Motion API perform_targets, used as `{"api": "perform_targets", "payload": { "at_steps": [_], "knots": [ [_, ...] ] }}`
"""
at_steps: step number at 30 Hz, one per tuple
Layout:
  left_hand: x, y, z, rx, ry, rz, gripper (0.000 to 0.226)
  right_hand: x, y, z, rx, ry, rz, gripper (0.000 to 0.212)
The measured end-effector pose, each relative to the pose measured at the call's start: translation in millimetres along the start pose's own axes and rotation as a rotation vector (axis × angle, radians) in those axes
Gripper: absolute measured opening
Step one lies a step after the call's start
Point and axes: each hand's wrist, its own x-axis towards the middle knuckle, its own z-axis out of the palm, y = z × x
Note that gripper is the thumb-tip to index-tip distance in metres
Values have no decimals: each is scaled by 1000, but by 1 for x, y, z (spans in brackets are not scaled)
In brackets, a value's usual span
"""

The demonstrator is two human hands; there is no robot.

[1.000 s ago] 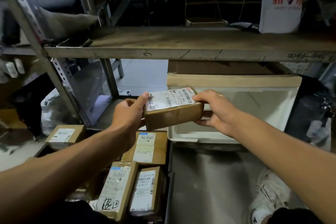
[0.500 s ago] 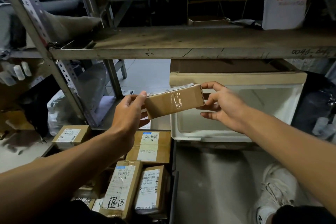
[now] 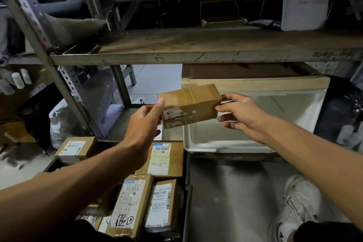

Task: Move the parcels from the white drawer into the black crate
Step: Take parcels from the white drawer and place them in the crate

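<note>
A brown taped cardboard parcel [image 3: 189, 104] hangs in the air between my hands, in front of the white drawer's left end. My left hand [image 3: 144, 122] grips its left end with the thumb on top. My right hand [image 3: 238, 112] holds its right end with the fingertips. The white drawer [image 3: 225, 148] stands pulled out under the shelf, and its visible inside shows no parcels. The black crate [image 3: 187, 192] sits at the lower left and holds several labelled brown parcels [image 3: 164, 160].
A wooden shelf board [image 3: 196, 45] on a perforated metal upright [image 3: 39, 45] spans just above the hands. A small labelled box [image 3: 75, 148] rests at the crate's far left corner. A white shoe [image 3: 298, 200] stands on the grey floor at the right. White bags lie at the left.
The parcel has been turned over between my hands, so its white label no longer faces up and a taped brown side does. It has also risen slightly.
</note>
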Motion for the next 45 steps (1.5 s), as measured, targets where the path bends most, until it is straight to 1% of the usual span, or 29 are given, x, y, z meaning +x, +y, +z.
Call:
{"api": "perform_targets", "payload": {
  "at_steps": [2,4,7,12,14,18,21,27,30,32,35,40,42,45],
  "knots": [
    [0,-1,1,-15,-4,-17,36,1,1,1,-24,29,2,14],
    [2,-3,2,7,1,-22,40,2,2,3,-45,57,2,11],
    [5,-5,2,30,22,-5,30,2,2,5,-34,81,-3,10],
    [7,-7,1,50,68,-6,17,1,-1,5,44,56,-8,13],
    [8,-8,1,34,72,-12,16,0,-2,5,82,32,-4,15],
    [10,-9,-1,50,84,-26,27,0,-1,6,100,-17,-6,21],
    [11,-9,-2,47,96,-26,31,0,0,6,104,-21,-12,26],
    [10,-8,-1,42,86,-3,39,2,2,5,50,-54,-17,30],
    [10,-9,-2,51,47,-7,43,3,4,7,-46,-17,-17,47],
    [10,-10,-4,51,8,-17,44,4,4,6,-100,26,-23,50],
    [9,-10,-4,44,-31,-28,40,4,4,5,-120,46,-42,40],
    [5,-8,-4,36,-33,-56,26,4,5,5,-84,18,-44,20],
    [4,-7,-3,44,-30,-62,28,4,6,4,-56,8,-40,17],
    [5,-6,-2,77,-22,-55,39,5,6,3,-14,-5,-48,13]
  ]
}}
